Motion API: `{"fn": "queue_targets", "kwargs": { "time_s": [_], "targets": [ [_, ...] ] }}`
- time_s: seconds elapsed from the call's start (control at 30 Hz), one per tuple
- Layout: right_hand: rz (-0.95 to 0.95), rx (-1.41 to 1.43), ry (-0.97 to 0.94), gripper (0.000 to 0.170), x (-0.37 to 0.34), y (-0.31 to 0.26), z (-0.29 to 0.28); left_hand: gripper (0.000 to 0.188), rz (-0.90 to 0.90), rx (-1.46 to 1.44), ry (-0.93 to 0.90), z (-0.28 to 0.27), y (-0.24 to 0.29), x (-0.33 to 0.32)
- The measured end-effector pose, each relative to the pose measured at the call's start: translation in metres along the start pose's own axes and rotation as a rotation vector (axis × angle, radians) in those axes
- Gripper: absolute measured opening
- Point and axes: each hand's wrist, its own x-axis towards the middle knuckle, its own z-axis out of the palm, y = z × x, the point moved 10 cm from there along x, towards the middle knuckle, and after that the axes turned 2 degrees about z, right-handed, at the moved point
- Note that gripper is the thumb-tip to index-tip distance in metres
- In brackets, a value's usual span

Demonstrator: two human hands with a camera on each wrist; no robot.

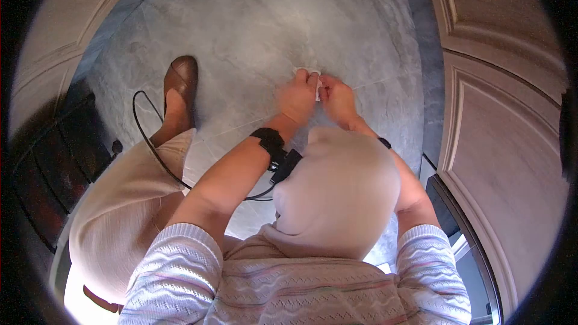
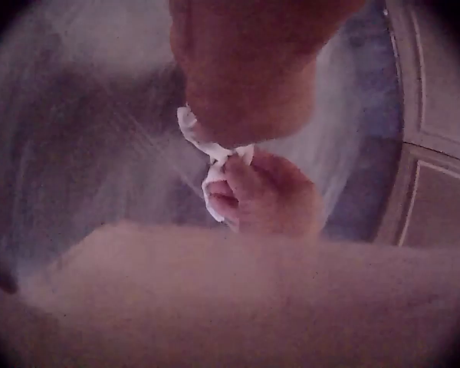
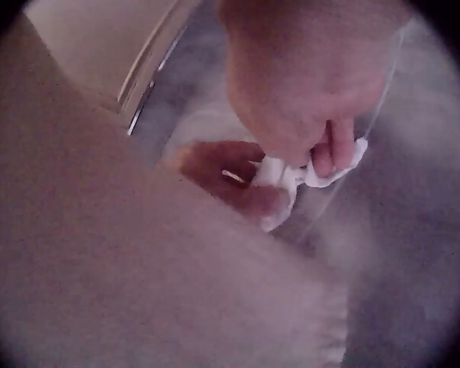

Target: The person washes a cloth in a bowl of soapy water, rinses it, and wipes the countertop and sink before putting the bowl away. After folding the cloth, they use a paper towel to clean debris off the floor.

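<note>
Both hands hold a small crumpled white cloth or tissue (image 1: 318, 93) just above the grey floor; which of the two materials cannot be told. The left hand (image 1: 296, 99) grips one end with curled fingers. From the other side the right hand (image 1: 340, 102) pinches it between thumb and fingers. In the left wrist view the white piece (image 2: 215, 195) looks twisted between the hands, and the right hand (image 2: 272, 195) is below the left hand (image 2: 245, 77). The right wrist view shows the white piece (image 3: 276, 172) spanning the short gap between the fingers.
Grey marbled floor (image 1: 259, 24) lies around the hands. A brown shoe (image 1: 182, 81) stands at the left, and a raised knee (image 1: 343, 192) is close below the hands. Panelled cabinet doors (image 1: 506, 126) line the right side. A black cable (image 1: 150, 147) loops past the leg.
</note>
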Motion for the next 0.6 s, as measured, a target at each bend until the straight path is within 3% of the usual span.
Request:
{"fn": "queue_targets", "kwargs": {
  "time_s": [0.03,0.07,0.1,0.13,0.2,0.23,0.3,0.37,0.5,0.6],
  "targets": [
    [0.0,0.001,-0.002,0.022,0.0,0.006,0.004,0.031,0.012,-0.087,0.071,-0.001,0.002,-0.002],
    [0.067,0.203,-0.053,0.022,0.0,0.02,0.015,0.032,0.024,-0.173,0.143,-0.004,0.002,-0.004],
    [0.135,0.405,-0.104,0.021,-0.001,0.033,0.026,0.032,0.023,-0.172,0.142,0.0,-0.001,-0.004],
    [0.136,0.406,-0.106,0.021,-0.002,0.032,0.023,0.031,0.041,-0.23,0.171,-0.001,-0.003,-0.003],
    [0.263,0.837,-0.258,0.025,-0.011,0.024,0.027,0.03,0.06,-0.286,0.199,-0.003,-0.005,-0.003],
    [0.264,0.839,-0.259,0.025,-0.01,0.02,0.021,0.029,0.065,-0.31,0.204,-0.005,-0.005,-0.002],
    [0.476,1.122,-0.38,0.027,-0.021,0.023,0.029,0.029,0.066,-0.334,0.206,-0.007,-0.005,-0.001],
    [0.467,1.199,-0.444,0.028,-0.022,0.029,0.037,0.035,-0.027,-0.339,0.075,0.003,-0.01,0.004],
    [0.452,1.397,-0.535,0.028,-0.026,0.023,0.037,0.028,-0.055,-0.312,0.048,0.003,-0.015,0.014],
    [0.374,1.302,-0.497,0.027,-0.024,0.024,0.028,0.022,-0.083,-0.401,0.119,0.002,-0.025,0.016]
  ]
}}
